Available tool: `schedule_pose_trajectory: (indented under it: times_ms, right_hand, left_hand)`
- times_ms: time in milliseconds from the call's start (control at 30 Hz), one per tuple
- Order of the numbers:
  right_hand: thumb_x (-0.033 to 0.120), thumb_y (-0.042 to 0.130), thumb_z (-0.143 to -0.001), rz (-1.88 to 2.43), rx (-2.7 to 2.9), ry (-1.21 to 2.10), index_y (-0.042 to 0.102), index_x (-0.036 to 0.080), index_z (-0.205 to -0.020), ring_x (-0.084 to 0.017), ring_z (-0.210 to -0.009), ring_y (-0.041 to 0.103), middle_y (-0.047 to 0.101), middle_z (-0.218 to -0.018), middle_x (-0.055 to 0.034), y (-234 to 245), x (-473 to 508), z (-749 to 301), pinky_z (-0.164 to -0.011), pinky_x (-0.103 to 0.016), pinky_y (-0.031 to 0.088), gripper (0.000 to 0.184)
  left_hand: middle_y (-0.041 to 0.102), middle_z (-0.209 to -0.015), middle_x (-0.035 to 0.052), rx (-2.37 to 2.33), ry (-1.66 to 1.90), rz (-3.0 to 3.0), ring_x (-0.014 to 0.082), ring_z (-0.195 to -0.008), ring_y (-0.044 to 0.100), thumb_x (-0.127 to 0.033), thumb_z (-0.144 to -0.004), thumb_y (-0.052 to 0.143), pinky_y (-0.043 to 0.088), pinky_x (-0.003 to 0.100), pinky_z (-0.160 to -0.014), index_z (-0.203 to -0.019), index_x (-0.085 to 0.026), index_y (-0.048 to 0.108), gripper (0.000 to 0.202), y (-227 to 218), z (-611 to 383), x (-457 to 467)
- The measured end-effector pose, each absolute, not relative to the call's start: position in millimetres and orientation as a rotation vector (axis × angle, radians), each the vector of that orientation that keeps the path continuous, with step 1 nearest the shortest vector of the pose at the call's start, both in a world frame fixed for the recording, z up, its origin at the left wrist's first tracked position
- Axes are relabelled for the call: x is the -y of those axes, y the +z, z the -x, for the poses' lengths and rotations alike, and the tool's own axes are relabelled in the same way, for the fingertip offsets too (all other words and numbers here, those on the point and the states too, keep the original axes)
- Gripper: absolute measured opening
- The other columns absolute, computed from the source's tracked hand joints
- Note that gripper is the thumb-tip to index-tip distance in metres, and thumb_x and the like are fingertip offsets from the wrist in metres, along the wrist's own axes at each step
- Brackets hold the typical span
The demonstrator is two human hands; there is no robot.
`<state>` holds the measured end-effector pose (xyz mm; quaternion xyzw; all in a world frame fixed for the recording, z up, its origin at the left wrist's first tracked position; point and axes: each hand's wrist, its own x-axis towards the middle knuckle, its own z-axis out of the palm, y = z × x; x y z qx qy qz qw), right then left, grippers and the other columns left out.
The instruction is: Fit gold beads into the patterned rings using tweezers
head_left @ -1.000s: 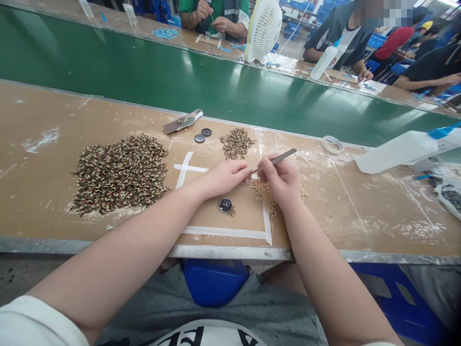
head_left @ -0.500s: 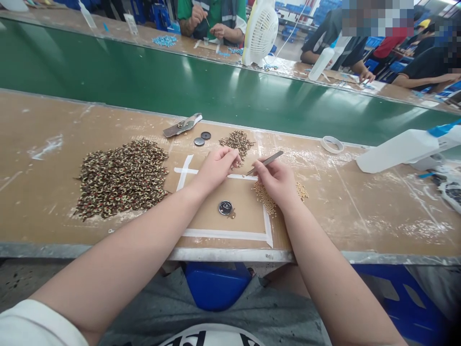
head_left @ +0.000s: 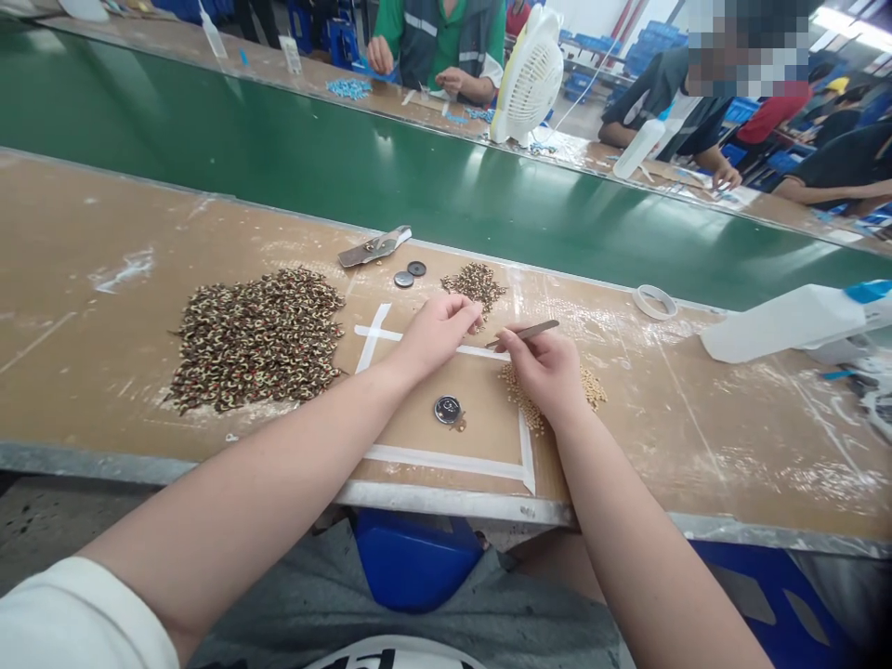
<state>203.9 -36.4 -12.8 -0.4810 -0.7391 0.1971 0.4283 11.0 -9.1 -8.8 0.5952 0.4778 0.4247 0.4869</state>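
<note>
Metal tweezers [head_left: 535,330] lie in the grip of my right hand [head_left: 547,367], their tips pointing left toward my other hand. Below that hand spreads a pile of small beige beads [head_left: 595,388]. My left hand [head_left: 446,330] is closed in a pinch at the near edge of a small heap of brownish pieces [head_left: 478,281]; what its fingertips hold is too small to make out. Nearer to me, a small round dish [head_left: 447,410] with dark, shiny contents sits inside a white tape outline [head_left: 446,459]. A large pile of dark and cream pieces [head_left: 257,339] lies to the left.
Two small round lids [head_left: 404,279] and a bent scrap of sheet [head_left: 376,246] lie toward the back. At right are a tape roll [head_left: 655,302] and a white bottle [head_left: 780,322] on its side. Beyond the green belt [head_left: 313,139], people work beside a fan [head_left: 530,79].
The whole view has shifted and tilted slightly. My right hand has turned the tweezers a little flatter. The left hand keeps its pinch by the brownish heap.
</note>
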Motion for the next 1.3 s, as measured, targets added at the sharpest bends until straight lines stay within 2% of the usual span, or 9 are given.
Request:
schedule_pose_trajectory:
  times_ms: [100,233,467,700,867,1100,1167,1300]
  right_hand:
    - [0.032,0.061,-0.099,1.144,1.837,0.423,0.075,0.019,-0.083,-0.019,-0.073,0.071,0.077,-0.082,-0.0056,-9,40,-205,-0.072,-0.032,0.054,0.024]
    - [0.032,0.061,-0.099,1.106,1.828,0.397,0.074,0.019,-0.086,-0.018,-0.068,0.069,0.074,-0.076,-0.004,-8,43,-205,-0.07,-0.032,0.054,0.022]
    - [0.041,0.06,-0.1,1.169,1.786,0.464,0.075,0.02,-0.085,-0.02,-0.068,0.069,0.072,-0.073,-0.0048,-7,43,-205,-0.067,-0.033,0.054,0.029]
    - [0.044,0.06,-0.1,1.181,1.699,0.493,0.075,0.02,-0.082,-0.017,-0.061,0.066,0.07,-0.068,-0.0044,-5,43,-204,-0.061,-0.031,0.052,0.034]
    - [0.041,0.061,-0.1,1.153,1.706,0.502,0.076,0.019,-0.086,-0.018,-0.063,0.067,0.072,-0.071,-0.0046,-7,43,-205,-0.063,-0.031,0.052,0.03]
    - [0.044,0.06,-0.1,1.161,1.742,0.468,0.073,0.02,-0.077,-0.017,-0.059,0.063,0.069,-0.067,-0.0041,-5,44,-205,-0.06,-0.031,0.05,0.036]
    - [0.045,0.061,-0.1,1.161,1.687,0.526,0.071,0.02,-0.075,-0.015,-0.054,0.06,0.067,-0.063,-0.0026,-5,44,-204,-0.055,-0.03,0.048,0.037]
    - [0.05,0.064,-0.097,1.114,1.472,0.767,0.071,0.019,-0.083,-0.013,-0.047,0.056,0.065,-0.061,-0.0012,-10,40,-203,-0.048,-0.027,0.045,0.035]
  left_hand:
    - [0.062,-0.072,0.0002,-1.251,0.933,-1.659,0.014,-0.065,0.051,-0.048,-0.095,0.052,0.038,0.028,-0.061,-0.076,-0.019,0.061,0.036,-7,-11,13]
    - [0.061,-0.069,0.0005,-1.304,0.775,-1.87,0.0174,-0.066,0.053,-0.046,-0.097,0.049,0.034,0.031,-0.062,-0.075,-0.02,0.059,0.036,-4,-12,19]
    - [0.063,-0.078,0.003,-1.232,0.709,-2.032,0.0213,-0.077,0.057,-0.042,-0.102,0.04,0.035,0.033,-0.067,-0.075,-0.022,0.051,0.036,-5,-11,21]
    - [0.067,-0.088,0.0025,-1.159,0.679,-1.917,0.0224,-0.088,0.06,-0.046,-0.104,0.035,0.04,0.033,-0.078,-0.085,-0.022,0.059,0.038,-7,-8,17]
    - [0.067,-0.088,0.0027,-1.185,0.652,-1.927,0.0228,-0.087,0.059,-0.047,-0.103,0.037,0.04,0.033,-0.076,-0.086,-0.023,0.061,0.039,-7,-8,18]
    - [0.065,-0.088,0.0032,-1.158,0.603,-1.992,0.0228,-0.087,0.059,-0.045,-0.104,0.036,0.039,0.033,-0.075,-0.083,-0.022,0.056,0.037,0,-10,22]
    - [0.063,-0.088,0.0029,-1.137,0.621,-2.024,0.0225,-0.088,0.058,-0.045,-0.105,0.035,0.039,0.033,-0.075,-0.084,-0.022,0.054,0.036,-1,-10,23]
    - [0.06,-0.091,0.0029,-1.103,0.66,-2.111,0.0218,-0.089,0.057,-0.045,-0.106,0.033,0.039,0.034,-0.077,-0.088,-0.023,0.052,0.035,-5,-11,23]
